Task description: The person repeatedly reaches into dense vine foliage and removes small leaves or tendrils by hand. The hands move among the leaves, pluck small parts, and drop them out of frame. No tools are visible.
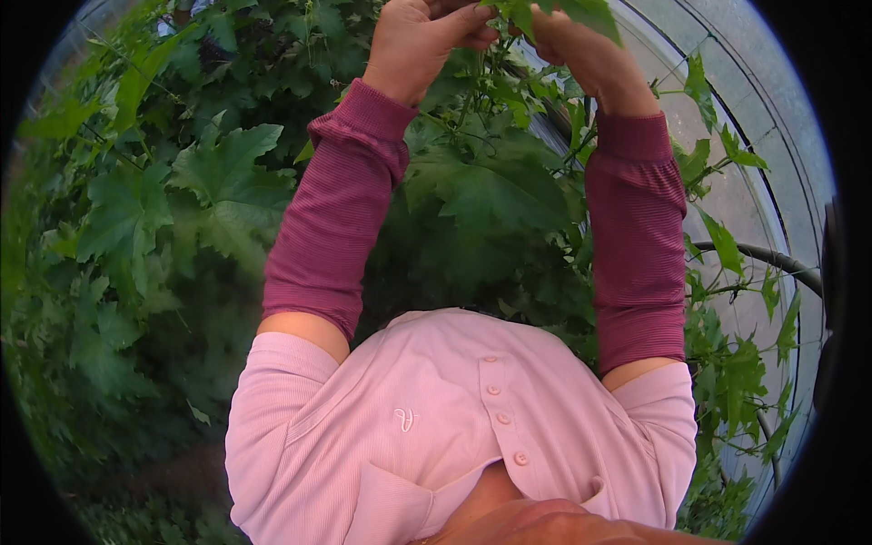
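My left hand [422,42] is raised at the top edge of the view, with its thumb and fingers bent together beside a bright green vine leaf [594,19]. Across from it, my right hand [591,60] reaches up to the same leafy shoot. The leaf covers part of its fingers, and the frame's edge cuts off the tops of both hands. Whatever lies between the fingertips is hidden. Thin stems and tendrils hang just below the hands. A broad lobed leaf [501,187] spreads between my forearms, which wear maroon sleeve covers [334,211].
Dense lobed foliage [225,184] fills the left side. Along the right runs a translucent plastic greenhouse wall [742,170] with wires, and vine shoots [739,381] climb beside it. A dark curved pipe [780,257] juts out there. Brown soil [184,470] shows at lower left.
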The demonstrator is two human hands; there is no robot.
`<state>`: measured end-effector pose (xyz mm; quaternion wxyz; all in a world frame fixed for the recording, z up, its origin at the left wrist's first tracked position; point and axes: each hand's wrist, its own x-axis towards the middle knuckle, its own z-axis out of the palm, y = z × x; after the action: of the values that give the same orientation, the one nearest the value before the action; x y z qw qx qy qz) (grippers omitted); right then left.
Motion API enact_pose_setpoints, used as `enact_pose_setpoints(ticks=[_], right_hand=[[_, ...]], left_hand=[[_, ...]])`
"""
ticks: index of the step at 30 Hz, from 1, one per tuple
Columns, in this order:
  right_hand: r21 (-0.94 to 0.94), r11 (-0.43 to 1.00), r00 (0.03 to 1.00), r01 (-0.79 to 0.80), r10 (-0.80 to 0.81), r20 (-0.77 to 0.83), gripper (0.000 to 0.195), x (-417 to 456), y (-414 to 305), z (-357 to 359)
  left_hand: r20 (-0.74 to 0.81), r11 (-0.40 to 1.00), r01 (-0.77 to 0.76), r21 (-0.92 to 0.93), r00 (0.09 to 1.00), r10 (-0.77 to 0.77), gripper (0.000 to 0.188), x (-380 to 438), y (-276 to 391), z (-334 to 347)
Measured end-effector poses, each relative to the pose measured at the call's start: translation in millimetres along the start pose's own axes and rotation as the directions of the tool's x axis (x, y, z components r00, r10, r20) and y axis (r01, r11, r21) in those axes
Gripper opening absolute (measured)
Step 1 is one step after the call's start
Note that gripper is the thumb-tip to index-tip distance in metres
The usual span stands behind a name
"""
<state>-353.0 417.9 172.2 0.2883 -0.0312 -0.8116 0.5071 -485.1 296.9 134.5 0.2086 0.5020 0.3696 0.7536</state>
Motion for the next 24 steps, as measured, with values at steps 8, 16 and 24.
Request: enact_pose_setpoints(ticks=[8, 16, 24], right_hand=[[0.082, 0.996, 0.999, -0.026, 0.028, -0.03, 0.038, -29, 36, 9], [0.075, 0.997, 0.999, -0.019, 0.022, -0.039, 0.038, -34, 29, 22], [0.171, 0.982, 0.996, -0.079, 0.085, -0.025, 0.038, -40, 25, 20]], left_hand=[[0.248, 0.733, 0.312, 0.604, 0.801, -0.545, 0.012, -114, -38, -3], [-0.051, 0.637, 0.771, 0.011, 0.637, -0.769, 0.032, -98, -96, -18], [0.074, 0.689, 0.698, -0.194, 0.711, -0.699, 0.025, -115, -121, -16]])
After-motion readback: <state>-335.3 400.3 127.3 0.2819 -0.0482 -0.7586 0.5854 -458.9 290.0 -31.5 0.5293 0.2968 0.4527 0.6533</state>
